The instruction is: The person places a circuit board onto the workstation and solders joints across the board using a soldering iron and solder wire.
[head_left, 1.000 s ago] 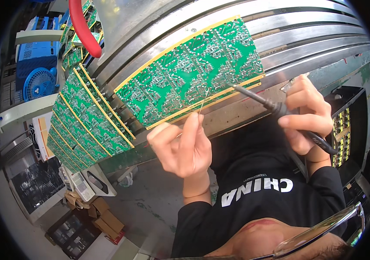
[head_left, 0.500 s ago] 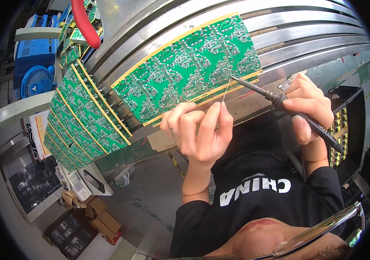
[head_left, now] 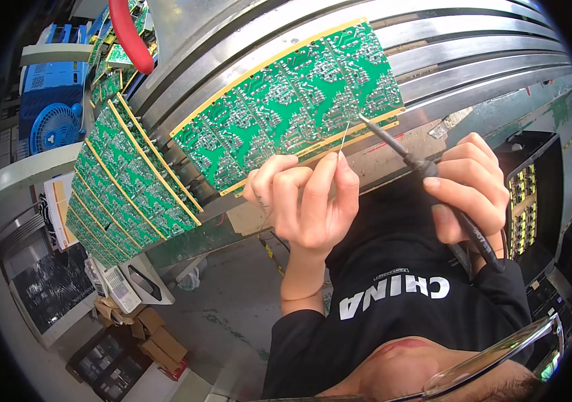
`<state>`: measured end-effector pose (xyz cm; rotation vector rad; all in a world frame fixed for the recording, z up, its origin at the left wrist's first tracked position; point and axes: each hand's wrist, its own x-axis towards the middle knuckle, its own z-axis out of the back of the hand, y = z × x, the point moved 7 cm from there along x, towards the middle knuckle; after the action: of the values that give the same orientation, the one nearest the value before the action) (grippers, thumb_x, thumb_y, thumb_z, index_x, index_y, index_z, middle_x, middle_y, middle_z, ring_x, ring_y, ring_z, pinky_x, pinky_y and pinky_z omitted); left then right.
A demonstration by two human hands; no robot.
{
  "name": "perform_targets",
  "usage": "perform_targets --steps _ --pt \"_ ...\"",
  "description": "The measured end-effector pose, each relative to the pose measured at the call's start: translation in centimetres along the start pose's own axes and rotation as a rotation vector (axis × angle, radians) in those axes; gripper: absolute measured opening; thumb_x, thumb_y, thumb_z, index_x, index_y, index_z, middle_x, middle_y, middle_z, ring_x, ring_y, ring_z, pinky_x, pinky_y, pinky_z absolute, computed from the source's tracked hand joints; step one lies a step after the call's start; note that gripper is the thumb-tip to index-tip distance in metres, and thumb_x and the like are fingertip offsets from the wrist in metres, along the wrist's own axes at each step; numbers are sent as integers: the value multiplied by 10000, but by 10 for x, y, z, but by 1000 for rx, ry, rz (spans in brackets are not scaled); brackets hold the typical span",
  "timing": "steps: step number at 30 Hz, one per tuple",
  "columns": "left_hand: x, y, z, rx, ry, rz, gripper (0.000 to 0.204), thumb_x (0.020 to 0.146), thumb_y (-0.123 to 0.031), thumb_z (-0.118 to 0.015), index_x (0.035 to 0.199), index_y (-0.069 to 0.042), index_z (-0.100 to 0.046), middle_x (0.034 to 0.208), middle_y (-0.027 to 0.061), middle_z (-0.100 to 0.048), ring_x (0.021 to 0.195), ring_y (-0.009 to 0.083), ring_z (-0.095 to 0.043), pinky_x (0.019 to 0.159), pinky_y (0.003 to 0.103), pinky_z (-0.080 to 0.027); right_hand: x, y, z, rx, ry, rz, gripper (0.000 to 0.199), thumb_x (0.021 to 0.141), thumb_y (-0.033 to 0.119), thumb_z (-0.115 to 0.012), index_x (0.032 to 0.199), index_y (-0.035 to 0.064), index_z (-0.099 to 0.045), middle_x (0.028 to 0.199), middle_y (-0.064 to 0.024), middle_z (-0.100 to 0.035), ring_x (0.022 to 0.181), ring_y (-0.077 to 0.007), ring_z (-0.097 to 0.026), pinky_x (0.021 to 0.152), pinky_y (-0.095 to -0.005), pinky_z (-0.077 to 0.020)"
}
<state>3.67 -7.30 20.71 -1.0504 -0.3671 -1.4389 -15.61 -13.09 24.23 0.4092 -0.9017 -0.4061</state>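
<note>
A green circuit board panel (head_left: 279, 110) with yellow edge strips lies on the metal rails, its many solder joints facing up. My right hand (head_left: 470, 191) is closed round the dark handle of a soldering iron (head_left: 393, 143). The iron's tip is at the panel's near right part; whether it touches a joint I cannot tell. Between the thumb and index finger of my left hand (head_left: 306, 201) is a thin solder wire (head_left: 344, 139), pointing up at the board. The wire's end lies just left of the iron's tip. My left hand's other fingers are curled beside the panel's near edge.
To the left stand several similar green panels (head_left: 122, 181) in a row. Behind them are a blue fan (head_left: 56, 127) and loose boards. A red curved handle (head_left: 128, 37) hangs over the far left. On the right, a black tray (head_left: 534, 194) holds small yellow parts.
The soldering iron has tilted more steeply, its handle end moving down and left with my right hand. The solder wire's end has drawn slightly left, away from the tip.
</note>
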Motion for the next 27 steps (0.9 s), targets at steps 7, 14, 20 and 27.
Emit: perform_targets --steps 7,14,20,27 --pt "3 1 -5 -15 12 -7 153 772 -79 -816 918 -95 -772 792 12 -532 867 248 -603 855 416 -399 3 -3 4 15 -13 -46 325 764 117 -750 1079 39 -751 820 -87 -642 660 -255 -609 613 -378 -468" --pt "7 2 -7 -15 40 -4 160 775 -83 -824 926 -105 -778 801 -3 -538 852 240 -588 870 416 -382 8 2 -8 -33 3 -47 354 649 78 -786 1001 45 -779 812 -73 -634 666 -234 -614 595 -358 -471" --pt "15 2 -10 17 104 -1 177 787 -75 -836 953 -108 -783 793 -4 -526 831 236 -565 853 416 -379 2 23 -22 -237 6 25 442 628 143 -760 1061 56 -780 819 -67 -606 648 -197 -596 550 -323 -420" --pt "23 1 16 -5 60 68 218 809 12 -859 995 -91 -810 748 11 -479 684 220 -534 654 363 -443 0 36 -31 -323 -39 -62 450 633 158 -739 1072 68 -777 828 -75 -616 618 -190 -556 542 -314 -400"
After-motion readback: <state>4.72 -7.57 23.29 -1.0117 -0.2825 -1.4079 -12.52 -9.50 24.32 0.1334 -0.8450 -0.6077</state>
